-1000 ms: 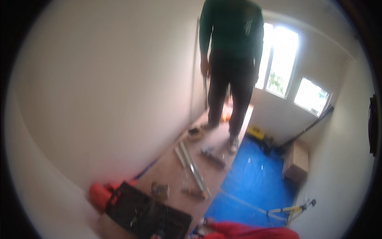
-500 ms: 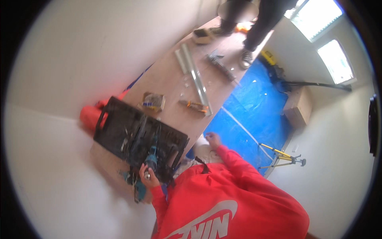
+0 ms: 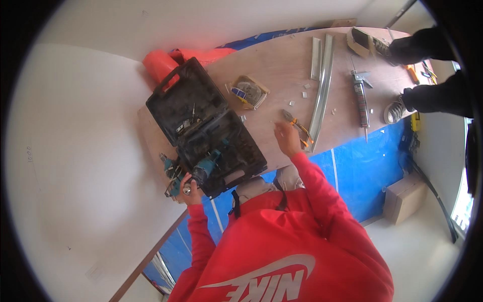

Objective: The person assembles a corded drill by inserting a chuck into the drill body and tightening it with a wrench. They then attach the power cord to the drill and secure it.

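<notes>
My left hand [image 3: 190, 194] is wrapped round the front end of a teal power drill [image 3: 205, 169], by its silver chuck. The drill lies tilted over the lower half of an open black tool case [image 3: 236, 146]. Beside that hand, at the bench's left end, sits a second teal power tool [image 3: 172, 171], partly hidden. My right hand [image 3: 288, 139] hovers over the near edge of the wooden board, holding nothing, its fingers loosely apart. Orange-handled pliers [image 3: 298, 127] lie just beyond and right of it. Small metal pieces [image 3: 188, 124] rest in the case lid.
On the wooden board [image 3: 271, 60] are a cardboard box [image 3: 250, 92], metal profiles [image 3: 322, 90], a caulking gun [image 3: 360, 98] and small scraps. Another person's shoes [image 3: 394, 111] stand at its far right. Blue sheeting [image 3: 352, 158] covers the floor. A wooden box [image 3: 404, 198] stands right.
My view has turned toward the right along the board. My right hand has moved from near my lap to over the board beside the pliers. My left hand stays on the drill.
</notes>
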Motion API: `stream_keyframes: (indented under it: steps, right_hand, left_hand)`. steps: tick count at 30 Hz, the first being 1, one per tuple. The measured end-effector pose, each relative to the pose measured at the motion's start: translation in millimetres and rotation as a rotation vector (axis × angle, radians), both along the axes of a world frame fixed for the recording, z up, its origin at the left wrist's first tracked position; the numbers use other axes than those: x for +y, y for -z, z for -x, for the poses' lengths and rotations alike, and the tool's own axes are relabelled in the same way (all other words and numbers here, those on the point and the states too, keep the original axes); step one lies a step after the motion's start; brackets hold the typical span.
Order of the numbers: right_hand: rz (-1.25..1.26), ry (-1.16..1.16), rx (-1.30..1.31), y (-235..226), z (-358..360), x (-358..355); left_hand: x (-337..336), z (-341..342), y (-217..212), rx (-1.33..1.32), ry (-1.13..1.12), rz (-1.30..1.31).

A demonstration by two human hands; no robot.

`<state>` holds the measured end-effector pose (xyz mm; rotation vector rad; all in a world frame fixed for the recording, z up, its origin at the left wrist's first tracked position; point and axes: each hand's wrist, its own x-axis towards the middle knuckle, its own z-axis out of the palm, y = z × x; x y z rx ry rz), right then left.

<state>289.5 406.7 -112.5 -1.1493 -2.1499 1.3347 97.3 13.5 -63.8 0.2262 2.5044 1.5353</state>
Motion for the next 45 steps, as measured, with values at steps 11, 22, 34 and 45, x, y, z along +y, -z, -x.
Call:
stream_keyframes:
  steps: [11, 22, 34, 45]
  right_hand:
    - [-0.282, -0.598, -0.342, 42.5, 181.8, 34.7]
    - [0.089, -0.633, -0.024, 48.1, 153.3, 25.9]
    - [-0.494, -0.858, -0.467, 38.9, 129.2, 40.3]
    - [-0.452, -0.778, -0.708, 41.8, 155.7, 93.9]
  left_hand:
    - [-2.3, 19.6, 6.6, -0.122, -0.185, -0.034]
    - [-6.2, 14.1, 9.2, -0.155, -0.245, -0.085]
    - [10.3, 11.6, -1.6, -0.089, -0.220, -0.074]
    - [17.1, 0.7, -6.2, -0.075, -0.247, -0.019]
